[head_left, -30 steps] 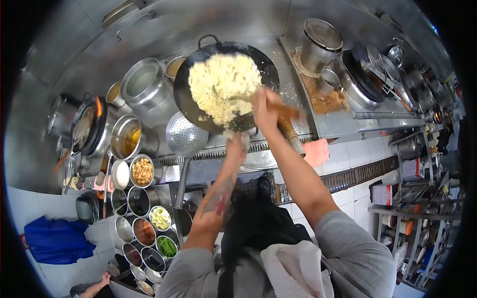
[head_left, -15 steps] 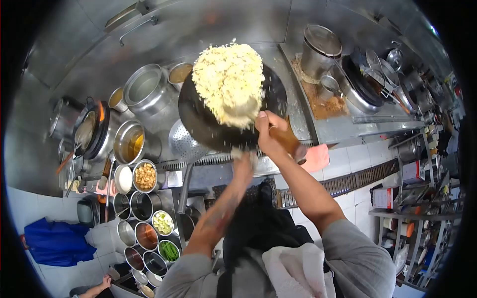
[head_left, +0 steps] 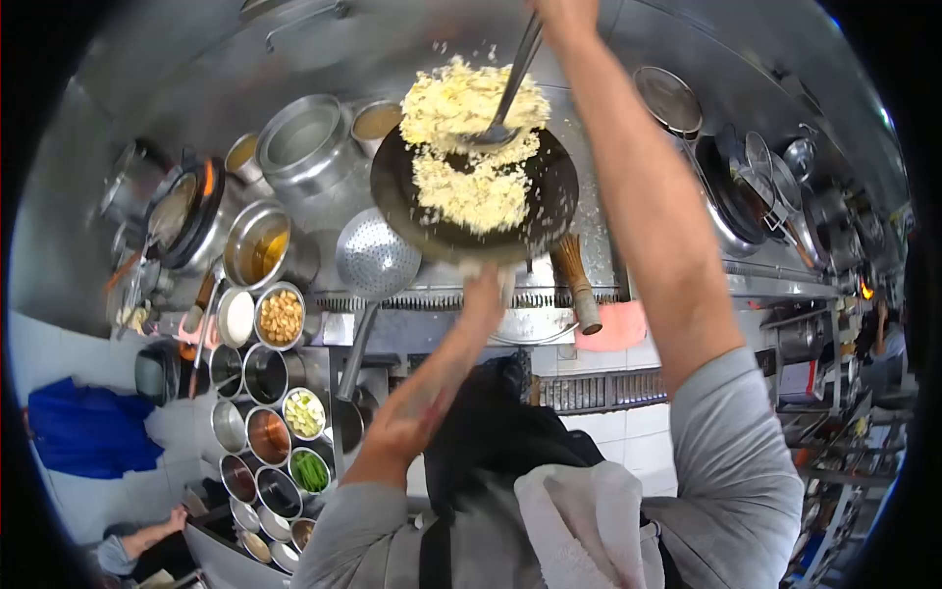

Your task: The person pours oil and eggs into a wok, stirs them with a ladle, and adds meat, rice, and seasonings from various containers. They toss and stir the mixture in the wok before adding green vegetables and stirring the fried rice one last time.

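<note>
Yellow fried rice (head_left: 476, 191) lies in the dark wok (head_left: 392, 187), and part of it is tossed up over the wok's far rim, with loose grains in the air. My left hand (head_left: 484, 292) grips the wok's near edge through a pale cloth (head_left: 473, 267). High at the top of the view, my right hand (head_left: 567, 12) is closed on the handle of a metal ladle (head_left: 517, 79). The ladle's bowl is against the rice. A bamboo brush (head_left: 577, 280) stands just right of the wok.
A perforated skimmer (head_left: 378, 253) rests left of the wok. Further left are a pot of oil (head_left: 257, 245) and several ingredient cups (head_left: 304, 414). Pans and strainers (head_left: 756, 191) sit at the right. Another person's arm (head_left: 152, 533) shows at bottom left.
My right hand has moved up and away with the ladle, over the wok's far side. The rice has spread into an airborne mass and a lower patch in the wok.
</note>
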`<state>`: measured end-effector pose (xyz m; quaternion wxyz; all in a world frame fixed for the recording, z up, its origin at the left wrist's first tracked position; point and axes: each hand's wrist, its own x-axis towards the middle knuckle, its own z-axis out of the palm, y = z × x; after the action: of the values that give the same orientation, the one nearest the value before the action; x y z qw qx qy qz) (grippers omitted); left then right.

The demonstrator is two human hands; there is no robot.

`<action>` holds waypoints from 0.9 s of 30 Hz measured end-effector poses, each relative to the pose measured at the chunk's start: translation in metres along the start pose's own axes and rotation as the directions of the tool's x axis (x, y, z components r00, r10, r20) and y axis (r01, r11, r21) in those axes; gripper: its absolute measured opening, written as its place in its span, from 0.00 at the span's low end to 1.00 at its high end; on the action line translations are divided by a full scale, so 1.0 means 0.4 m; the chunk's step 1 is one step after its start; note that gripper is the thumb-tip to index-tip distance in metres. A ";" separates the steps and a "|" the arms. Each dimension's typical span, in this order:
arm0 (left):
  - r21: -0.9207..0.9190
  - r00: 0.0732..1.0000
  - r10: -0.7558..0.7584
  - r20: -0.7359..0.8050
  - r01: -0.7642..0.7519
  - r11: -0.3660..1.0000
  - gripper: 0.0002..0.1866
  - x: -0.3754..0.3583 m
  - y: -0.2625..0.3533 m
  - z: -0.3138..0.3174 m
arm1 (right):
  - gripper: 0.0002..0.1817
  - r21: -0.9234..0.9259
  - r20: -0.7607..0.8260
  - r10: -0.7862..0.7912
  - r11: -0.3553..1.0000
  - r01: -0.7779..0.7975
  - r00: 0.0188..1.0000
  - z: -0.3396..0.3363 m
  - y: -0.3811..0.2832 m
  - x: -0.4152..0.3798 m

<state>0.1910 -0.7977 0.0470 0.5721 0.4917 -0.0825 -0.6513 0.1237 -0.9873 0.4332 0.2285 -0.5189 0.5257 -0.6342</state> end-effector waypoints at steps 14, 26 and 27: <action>0.141 0.969 0.207 0.132 -0.225 0.964 0.23 -0.079 0.129 -0.234 | 0.21 0.075 0.230 -0.013 0.997 -0.004 0.973 0.111 0.265 0.090; 0.169 0.936 -0.024 0.351 -0.038 0.985 0.27 -0.212 0.249 -0.342 | 0.15 -0.004 0.203 -0.010 1.000 0.011 0.979 0.269 0.449 0.015; 0.218 0.938 -0.036 0.344 -0.043 0.975 0.28 -0.218 0.244 -0.348 | 0.19 -0.135 0.219 -0.003 0.990 0.034 0.976 0.258 0.403 0.084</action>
<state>0.3459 -0.6946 0.0901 0.4911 0.4303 -0.2550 -0.7132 0.1632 -1.1152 0.2922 0.2426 -0.6050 0.5351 -0.5374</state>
